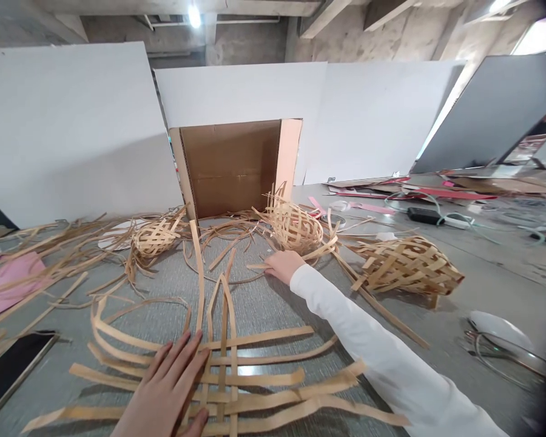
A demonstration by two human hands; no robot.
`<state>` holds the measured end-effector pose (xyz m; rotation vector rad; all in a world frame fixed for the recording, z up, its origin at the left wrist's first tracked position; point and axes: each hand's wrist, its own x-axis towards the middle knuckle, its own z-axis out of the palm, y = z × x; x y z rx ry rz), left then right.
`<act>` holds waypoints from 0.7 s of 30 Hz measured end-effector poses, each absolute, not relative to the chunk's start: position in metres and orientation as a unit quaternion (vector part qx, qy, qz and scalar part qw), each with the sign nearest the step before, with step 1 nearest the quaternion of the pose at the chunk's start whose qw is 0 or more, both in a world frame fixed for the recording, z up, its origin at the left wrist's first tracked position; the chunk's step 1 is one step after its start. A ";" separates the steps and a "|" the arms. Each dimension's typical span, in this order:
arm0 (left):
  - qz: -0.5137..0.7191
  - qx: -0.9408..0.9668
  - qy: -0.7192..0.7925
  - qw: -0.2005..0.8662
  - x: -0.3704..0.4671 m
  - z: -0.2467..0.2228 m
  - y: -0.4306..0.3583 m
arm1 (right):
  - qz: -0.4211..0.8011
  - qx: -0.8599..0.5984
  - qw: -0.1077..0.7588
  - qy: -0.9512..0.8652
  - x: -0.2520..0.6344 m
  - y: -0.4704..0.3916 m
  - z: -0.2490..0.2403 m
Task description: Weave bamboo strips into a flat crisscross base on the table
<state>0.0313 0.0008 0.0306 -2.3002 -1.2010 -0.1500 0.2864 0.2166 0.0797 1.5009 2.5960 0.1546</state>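
My left hand [170, 382] lies flat with its fingers stretched over a loose lattice of bamboo strips [264, 380]. Several strips run crosswise and a few run lengthwise, crossing just right of that hand; part of the lattice is hidden beneath it. My right hand [284, 267], in a white sleeve, reaches forward with its fingers closed on a bamboo strip [256, 266], whose end sticks out to the left. Just beyond that hand stands a woven bamboo basket [295, 226] with loose strip ends. Another woven piece [412, 267] lies to its right.
A smaller woven piece [155, 237] sits among loose strips at the left. A phone [16, 370] and pink sheet [11, 282] lie on the left side. At right are a white computer mouse [500, 331] and a black box [423, 215]. White panels [236, 91] stand behind.
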 end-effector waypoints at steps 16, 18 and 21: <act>-0.069 -0.850 -0.442 0.278 0.029 0.028 0.011 | 0.012 0.460 -0.143 0.876 0.276 0.248 0.108; -0.086 -0.844 -0.460 0.261 0.027 0.026 0.010 | 0.015 0.430 -0.189 0.882 0.286 0.231 0.136; -0.113 -0.825 -0.507 0.220 0.026 0.022 0.009 | 0.042 0.356 -0.269 0.894 0.296 0.190 0.176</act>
